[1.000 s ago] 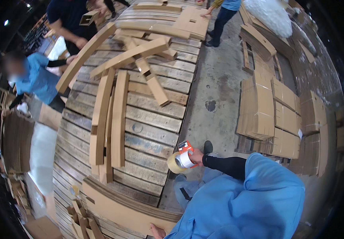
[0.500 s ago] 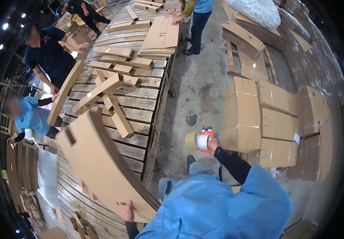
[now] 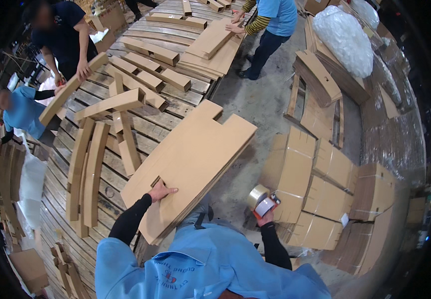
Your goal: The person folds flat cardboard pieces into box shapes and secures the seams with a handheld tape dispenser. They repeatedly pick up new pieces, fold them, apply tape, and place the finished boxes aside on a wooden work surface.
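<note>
A stack of flat brown cardboard sheets (image 3: 195, 154) lies slantwise in front of me at the slatted table's near edge, with a notch at its far end. My left hand (image 3: 161, 191) grips the stack at a slot near its left edge, the thumb laid over the top sheet. Some of those fingers are hidden in the slot. Off to the right, over the floor, my right hand (image 3: 264, 218) is closed around an orange-red tape dispenser (image 3: 274, 199) with a wide roll of tape on it. The dispenser touches nothing else that I can see.
Folded cardboard tubes (image 3: 110, 103) lie across the slatted wooden table (image 3: 115, 169). Two people at the left hold a long tube (image 3: 71, 89); another person (image 3: 275, 20) handles sheets at the far end. Strapped cardboard bundles (image 3: 295, 164) and a wooden pallet (image 3: 295, 97) stand right.
The cardboard stack has swung from the left to in front of me, and my left hand now grips it at the slot. My right hand still holds the tape dispenser, now lower in view.
</note>
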Motion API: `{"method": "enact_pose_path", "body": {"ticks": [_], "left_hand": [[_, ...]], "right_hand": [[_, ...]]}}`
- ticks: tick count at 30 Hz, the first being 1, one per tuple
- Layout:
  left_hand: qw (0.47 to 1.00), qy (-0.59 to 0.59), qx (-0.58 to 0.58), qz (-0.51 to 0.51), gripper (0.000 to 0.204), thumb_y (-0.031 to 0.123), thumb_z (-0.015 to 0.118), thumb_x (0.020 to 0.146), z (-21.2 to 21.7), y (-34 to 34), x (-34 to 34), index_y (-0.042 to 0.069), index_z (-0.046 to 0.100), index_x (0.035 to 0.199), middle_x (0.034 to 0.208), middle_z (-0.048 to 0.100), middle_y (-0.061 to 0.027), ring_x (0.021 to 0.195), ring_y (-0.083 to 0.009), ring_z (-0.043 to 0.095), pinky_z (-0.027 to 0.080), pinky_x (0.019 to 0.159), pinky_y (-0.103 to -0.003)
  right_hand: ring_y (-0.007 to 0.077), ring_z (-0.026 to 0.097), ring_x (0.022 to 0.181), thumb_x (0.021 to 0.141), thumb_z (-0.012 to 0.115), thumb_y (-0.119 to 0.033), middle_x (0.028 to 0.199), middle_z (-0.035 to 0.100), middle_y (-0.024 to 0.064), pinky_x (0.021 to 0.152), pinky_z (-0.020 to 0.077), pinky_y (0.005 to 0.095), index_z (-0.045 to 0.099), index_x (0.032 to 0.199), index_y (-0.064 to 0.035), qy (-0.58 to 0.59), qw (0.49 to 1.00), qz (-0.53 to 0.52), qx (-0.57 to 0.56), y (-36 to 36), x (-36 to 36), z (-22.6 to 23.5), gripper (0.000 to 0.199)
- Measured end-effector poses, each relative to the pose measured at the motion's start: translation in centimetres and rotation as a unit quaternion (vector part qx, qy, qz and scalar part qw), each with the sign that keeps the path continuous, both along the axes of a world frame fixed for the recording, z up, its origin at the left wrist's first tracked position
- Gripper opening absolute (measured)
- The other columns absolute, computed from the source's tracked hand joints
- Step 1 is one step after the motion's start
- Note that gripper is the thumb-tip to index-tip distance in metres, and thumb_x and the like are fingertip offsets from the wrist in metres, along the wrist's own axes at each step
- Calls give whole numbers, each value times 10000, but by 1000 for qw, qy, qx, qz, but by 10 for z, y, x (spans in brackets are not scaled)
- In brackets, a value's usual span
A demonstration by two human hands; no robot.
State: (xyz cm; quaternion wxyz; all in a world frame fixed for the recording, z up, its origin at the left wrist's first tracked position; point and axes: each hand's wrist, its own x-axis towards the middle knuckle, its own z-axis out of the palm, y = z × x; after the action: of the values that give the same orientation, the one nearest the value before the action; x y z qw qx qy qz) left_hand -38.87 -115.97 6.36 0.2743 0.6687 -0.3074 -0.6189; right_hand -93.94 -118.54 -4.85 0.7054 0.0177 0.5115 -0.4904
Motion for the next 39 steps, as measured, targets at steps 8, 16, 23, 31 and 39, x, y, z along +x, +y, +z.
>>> {"method": "enact_pose_path", "body": {"ticks": [8, 16, 23, 31, 39], "left_hand": [[998, -4, 32, -46, 987, 415, 900, 739, -10, -124, 2, -141, 371, 1360, 1274, 607, -240, 1182, -242, 611, 543, 932, -352], [996, -67, 49, -15, 1058, 501, 843, 760, 14, -179, 29, -135, 334, 1435, 1313, 583, -288, 1235, -337, 589, 467, 1051, -385], [982, -169, 86, -13, 987, 553, 816, 751, -16, -226, 11, -58, 376, 1388, 932, 670, -255, 864, -399, 683, 535, 762, -481], [978, -187, 91, -18, 921, 607, 784, 748, -12, -218, -34, -18, 453, 1338, 914, 688, -302, 930, -474, 678, 529, 855, -526], [968, -178, 154, 86, 1032, 625, 803, 708, -6, -242, -72, -52, 441, 1398, 888, 696, -292, 879, -445, 699, 548, 813, -501]], "right_hand": [[275, 660, 1067, 1024, 430, -535, 1223, 676, 10, 859, 551, 556, 594, 1277, -264, 112, 988, -40, 103, -28, -53, 41, 406], [252, 668, 1009, 1029, 479, -407, 1161, 683, 37, 875, 544, 557, 597, 1237, -214, 97, 992, -3, 76, -183, -51, 78, 307], [250, 652, 1023, 1038, 477, -390, 1160, 671, 13, 860, 532, 514, 585, 1241, -215, 182, 967, 165, 64, -352, 18, 77, 289], [259, 659, 1062, 1040, 458, -436, 1213, 662, 36, 810, 583, 462, 575, 1270, -204, 122, 933, 330, 75, -530, 82, 29, 347], [268, 650, 1131, 1051, 456, -411, 1292, 638, 46, 878, 569, 500, 546, 1333, -204, 181, 892, 408, 66, -639, 96, 33, 361]]}}
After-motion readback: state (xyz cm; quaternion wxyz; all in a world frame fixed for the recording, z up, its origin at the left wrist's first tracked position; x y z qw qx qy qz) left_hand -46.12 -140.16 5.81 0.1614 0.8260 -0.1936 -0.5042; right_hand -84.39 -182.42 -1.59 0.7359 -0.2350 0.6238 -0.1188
